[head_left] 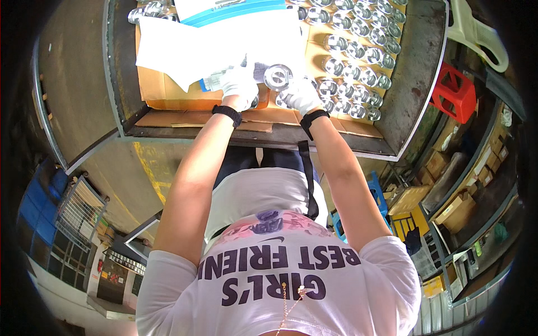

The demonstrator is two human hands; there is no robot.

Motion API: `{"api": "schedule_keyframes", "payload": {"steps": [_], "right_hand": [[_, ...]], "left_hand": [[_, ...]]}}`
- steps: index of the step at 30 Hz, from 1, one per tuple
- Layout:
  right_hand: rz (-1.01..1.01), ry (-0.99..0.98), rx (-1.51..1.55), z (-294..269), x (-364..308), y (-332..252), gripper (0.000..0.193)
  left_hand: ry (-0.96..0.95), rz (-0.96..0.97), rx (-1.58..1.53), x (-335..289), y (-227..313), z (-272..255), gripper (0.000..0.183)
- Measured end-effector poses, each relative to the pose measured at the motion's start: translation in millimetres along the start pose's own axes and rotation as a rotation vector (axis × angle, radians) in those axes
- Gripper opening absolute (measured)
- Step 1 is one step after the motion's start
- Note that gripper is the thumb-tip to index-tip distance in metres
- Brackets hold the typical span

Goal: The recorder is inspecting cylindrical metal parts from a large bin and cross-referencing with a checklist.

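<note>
A round, silver metal piston is held up between my hands, its flat ringed face showing. My right hand, in a white glove, grips it from the right side. On the left, my left hand, also gloved, is curled beside a grey, cloth-like patch that reaches toward the piston. Glare washes out its fingers, and what they hold is unclear. Beneath both hands lies brown cardboard. Rows of similar pistons stand to the right, and a few lie close under my right hand.
A dark metal-rimmed workbench surrounds the cardboard. White sheets and a blue-edged sheet lie at the back, overexposed. More pistons are at the far left. A red stool and shelves with boxes stand at right.
</note>
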State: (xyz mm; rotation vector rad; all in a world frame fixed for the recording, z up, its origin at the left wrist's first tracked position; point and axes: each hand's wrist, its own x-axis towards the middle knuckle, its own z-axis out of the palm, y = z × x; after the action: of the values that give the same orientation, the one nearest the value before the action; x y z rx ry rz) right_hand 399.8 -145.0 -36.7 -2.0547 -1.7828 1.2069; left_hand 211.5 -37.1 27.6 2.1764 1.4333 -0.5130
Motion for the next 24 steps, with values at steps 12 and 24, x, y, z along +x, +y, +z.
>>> {"api": "schedule_keyframes", "payload": {"steps": [12, 24], "right_hand": [[-0.049, -0.033, -0.102, 9, 2, 8, 0.022], [0.034, 0.057, 0.260, 26, -1, 14, 0.019]], "left_hand": [[-0.018, -0.048, 0.067, -1, 4, -1, 0.078], [-0.050, -0.049, 0.048, -1, 5, -5, 0.084]]}}
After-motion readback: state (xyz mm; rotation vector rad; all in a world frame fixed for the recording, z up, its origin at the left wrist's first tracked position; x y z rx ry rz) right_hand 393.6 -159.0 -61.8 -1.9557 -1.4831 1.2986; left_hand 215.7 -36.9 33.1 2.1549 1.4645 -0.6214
